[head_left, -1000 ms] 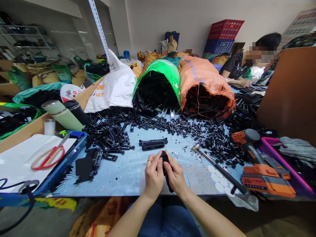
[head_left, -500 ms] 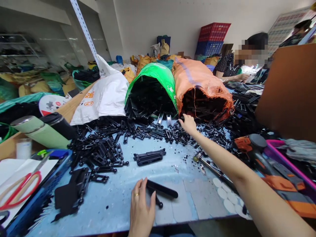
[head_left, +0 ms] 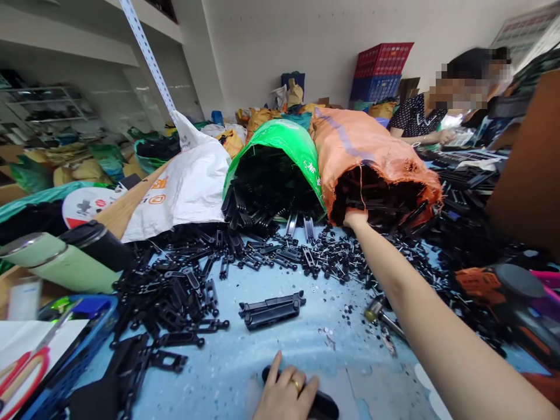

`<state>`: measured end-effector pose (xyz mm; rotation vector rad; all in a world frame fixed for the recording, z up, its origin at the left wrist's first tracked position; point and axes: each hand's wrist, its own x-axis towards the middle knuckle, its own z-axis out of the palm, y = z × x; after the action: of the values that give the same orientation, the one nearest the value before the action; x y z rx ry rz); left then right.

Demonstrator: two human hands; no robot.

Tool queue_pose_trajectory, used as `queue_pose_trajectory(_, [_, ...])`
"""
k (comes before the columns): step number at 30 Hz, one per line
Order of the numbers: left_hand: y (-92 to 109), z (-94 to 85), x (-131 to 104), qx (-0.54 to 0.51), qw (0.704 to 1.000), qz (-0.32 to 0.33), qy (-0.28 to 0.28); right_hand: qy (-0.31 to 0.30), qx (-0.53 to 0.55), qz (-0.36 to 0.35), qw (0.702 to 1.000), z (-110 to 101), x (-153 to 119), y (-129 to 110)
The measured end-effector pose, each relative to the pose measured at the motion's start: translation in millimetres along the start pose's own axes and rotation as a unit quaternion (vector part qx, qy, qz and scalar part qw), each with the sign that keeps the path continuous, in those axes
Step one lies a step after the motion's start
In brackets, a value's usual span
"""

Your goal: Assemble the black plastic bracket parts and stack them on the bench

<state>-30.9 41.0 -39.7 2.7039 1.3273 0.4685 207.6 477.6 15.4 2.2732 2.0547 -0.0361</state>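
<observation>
My left hand (head_left: 286, 392) lies palm down across a long black plastic bar (head_left: 324, 405) at the near edge of the table, fingers spread over it; its thumb is hidden. My right hand (head_left: 356, 217) reaches into the mouth of an orange woven sack (head_left: 376, 137) holding long black parts (head_left: 389, 204). Its fingers are out of sight inside, so their grip does not show. Between the hands, a black folding-arm-like assembly (head_left: 272, 310) rests on the blue tabletop (head_left: 210, 364).
A green sack (head_left: 280, 131) and a white sack (head_left: 199, 184) stand along the back. Black link pieces (head_left: 179, 291) heap at left, screws (head_left: 341, 251) in the middle. A hammer (head_left: 376, 309) and power tool (head_left: 503, 303) lie right. Another person (head_left: 420, 119) sits beyond.
My right hand has gone from in front of the orange sack into its mouth. My left hand has moved from beside the black bar to over it. The view has shifted.
</observation>
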Motion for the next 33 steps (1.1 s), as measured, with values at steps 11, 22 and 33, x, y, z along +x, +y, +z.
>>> queue_pose_trajectory(11, [37.6, -10.8, -8.7, 0.024, 0.998, -0.061, 0.011, -0.011, -0.019, -0.015, 1.000, -18.9, -148.8, 81.8])
queue_pose_trajectory(22, [99.8, -45.2, 29.2, -0.145, 0.949, -0.066, 0.270, -0.283, 0.551, -0.106, 0.778, -4.1, -409.6, 35.5])
queue_pose_trajectory(33, [78.7, -47.7, 10.6, -0.344, 0.893, -0.259, 0.133, 0.003, 0.069, -0.535, 0.842, -7.3, -446.1, 68.2])
